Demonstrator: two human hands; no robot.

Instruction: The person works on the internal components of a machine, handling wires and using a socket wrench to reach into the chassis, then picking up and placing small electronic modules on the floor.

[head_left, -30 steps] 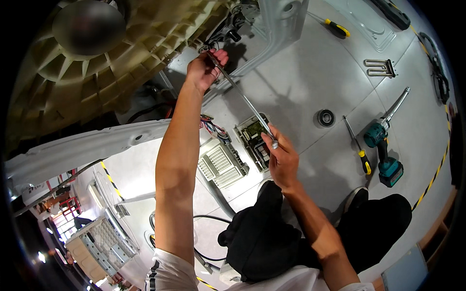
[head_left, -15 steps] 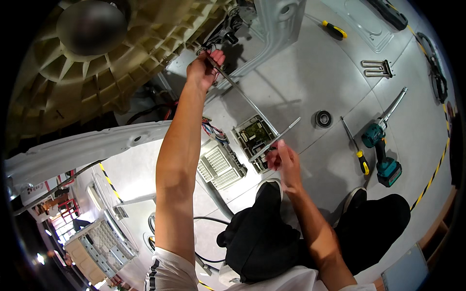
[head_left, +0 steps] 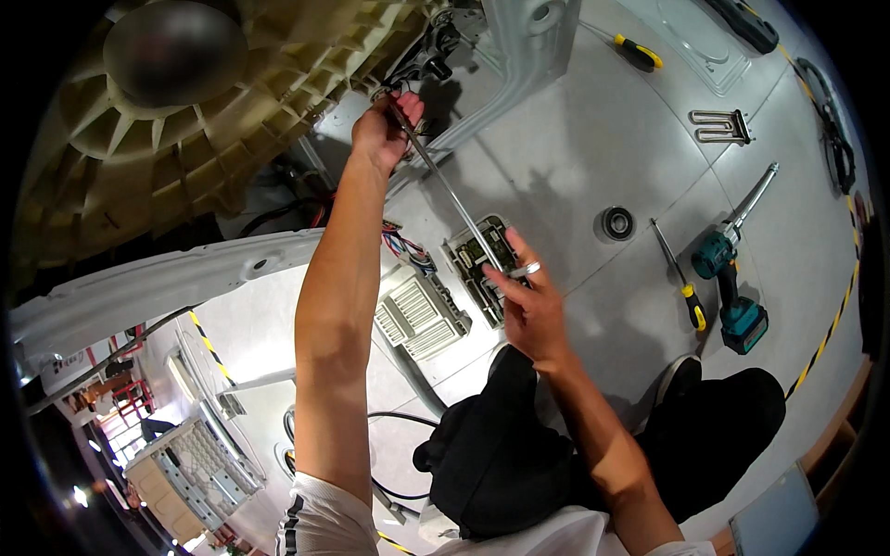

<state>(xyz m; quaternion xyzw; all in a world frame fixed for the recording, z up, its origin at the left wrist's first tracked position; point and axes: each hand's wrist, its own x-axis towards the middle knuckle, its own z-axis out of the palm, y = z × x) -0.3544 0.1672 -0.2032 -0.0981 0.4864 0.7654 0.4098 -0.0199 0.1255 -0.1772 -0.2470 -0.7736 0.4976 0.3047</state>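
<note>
A long metal T-handle wrench point(head_left: 452, 196) slants from the underside of a large ribbed plastic tub point(head_left: 176, 157) down toward me. My left hand point(head_left: 385, 130) is closed around its far end, close to the tub's edge; the wrench's tip is hidden there. At the near end, the crossbar runs between the thumb and fingers of my right hand point(head_left: 530, 301), which grips it loosely. Below that end lies an opened control box with a green circuit board point(head_left: 479, 250), beside a pale ribbed plastic cover point(head_left: 419, 315) and bundled coloured wires point(head_left: 406, 246).
On the tiled floor to the right are a round bearing point(head_left: 616, 222), a yellow-black screwdriver point(head_left: 689, 295), a teal cordless ratchet point(head_left: 737, 301), a heating element point(head_left: 720, 126) and another screwdriver point(head_left: 638, 52). A white metal cabinet edge point(head_left: 176, 278) crosses at left.
The wrench's crossbar has turned, and my right hand has moved slightly left and up, its fingers now around the bar. My left hand stays almost in place on the shaft.
</note>
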